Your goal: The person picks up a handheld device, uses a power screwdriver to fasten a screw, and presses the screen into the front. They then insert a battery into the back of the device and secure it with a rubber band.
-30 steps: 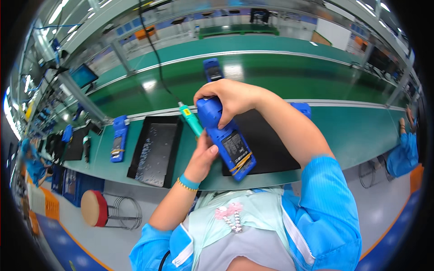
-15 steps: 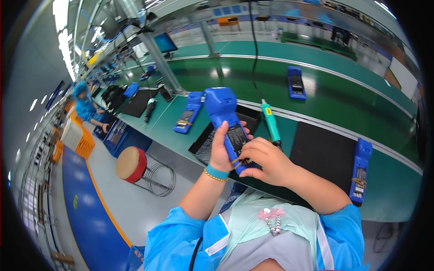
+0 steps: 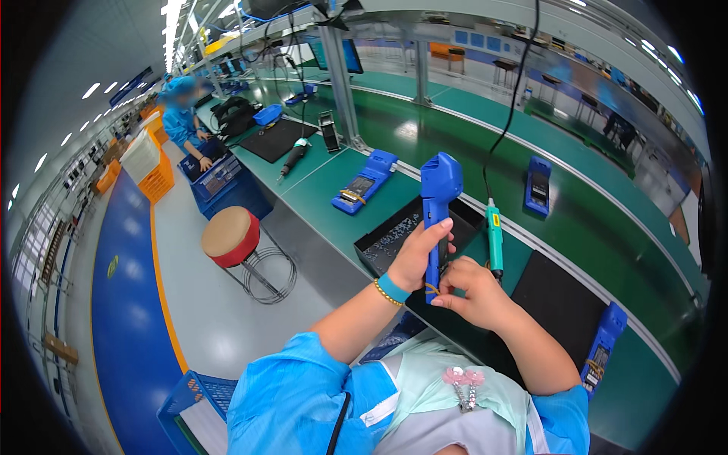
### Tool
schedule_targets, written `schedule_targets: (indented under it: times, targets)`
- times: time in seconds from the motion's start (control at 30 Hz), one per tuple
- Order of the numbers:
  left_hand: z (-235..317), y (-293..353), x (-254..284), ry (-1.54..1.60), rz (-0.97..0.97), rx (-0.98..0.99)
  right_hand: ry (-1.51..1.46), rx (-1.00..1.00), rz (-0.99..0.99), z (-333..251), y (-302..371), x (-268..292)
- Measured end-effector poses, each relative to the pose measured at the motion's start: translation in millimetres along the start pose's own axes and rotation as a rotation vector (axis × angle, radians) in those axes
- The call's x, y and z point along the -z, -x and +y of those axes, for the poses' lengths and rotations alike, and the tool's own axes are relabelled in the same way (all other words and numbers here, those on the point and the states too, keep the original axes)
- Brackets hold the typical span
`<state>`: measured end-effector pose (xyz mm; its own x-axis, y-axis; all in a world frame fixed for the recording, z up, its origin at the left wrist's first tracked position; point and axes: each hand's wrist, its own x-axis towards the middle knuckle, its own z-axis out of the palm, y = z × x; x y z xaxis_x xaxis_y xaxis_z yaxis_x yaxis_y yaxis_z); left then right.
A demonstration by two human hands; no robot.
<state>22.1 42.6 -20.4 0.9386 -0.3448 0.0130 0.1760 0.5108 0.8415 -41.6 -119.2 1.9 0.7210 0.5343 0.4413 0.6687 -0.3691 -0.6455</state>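
My left hand (image 3: pixel 422 254) is wrapped round the middle of a blue handheld terminal (image 3: pixel 441 180), which stands tilted upright with its wide head uppermost and its narrow side toward me. Near its lower end sits a tan rubber band (image 3: pixel 432 289). The fingers of my right hand (image 3: pixel 476 292) are pinched at that end, by the band; what lies between the fingertips is partly hidden. Behind my hands is a black tray (image 3: pixel 373 262) holding many small dark parts. A green electric screwdriver (image 3: pixel 495 236) hangs on a cable to the right of the terminal.
More blue terminals lie left (image 3: pixel 368 180), right (image 3: pixel 604 349) and on the far green surface (image 3: pixel 538 186). A black mat (image 3: pixel 557 303) covers part of the bench at right. A round stool (image 3: pixel 230 236) stands left, and a blue-clad co-worker (image 3: pixel 180 121) works beyond a blue crate (image 3: pixel 231 189).
The terminal has turned from showing its battery side to showing its narrow edge, more upright now. My right fingers stay at its banded end. My view has swung, shifting the bench rightward.
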Motion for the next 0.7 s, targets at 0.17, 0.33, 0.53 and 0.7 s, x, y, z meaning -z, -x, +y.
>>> schedule_targets:
  times: [0.17, 0.33, 0.53, 0.7]
  targets:
    - [21.3, -8.3, 4.2, 0.221, 0.144, 0.016, 0.022, 0.108, 0.103, -6.8, 2.5, -8.8]
    - [45.0, -16.5, 34.6, 0.552, 0.12, 0.062, 0.33, 0.052, 0.153, -8.9, 5.6, -13.4]
    - [50.6, -13.0, 37.9, 0.431, 0.221, -0.056, 0.523, 0.084, 0.257, 6.7, -2.1, -5.7]
    - [56.5, -14.0, 37.6, 0.693, 0.314, -0.054, 0.678, 0.469, 0.209, -8.1, 6.1, -2.7]
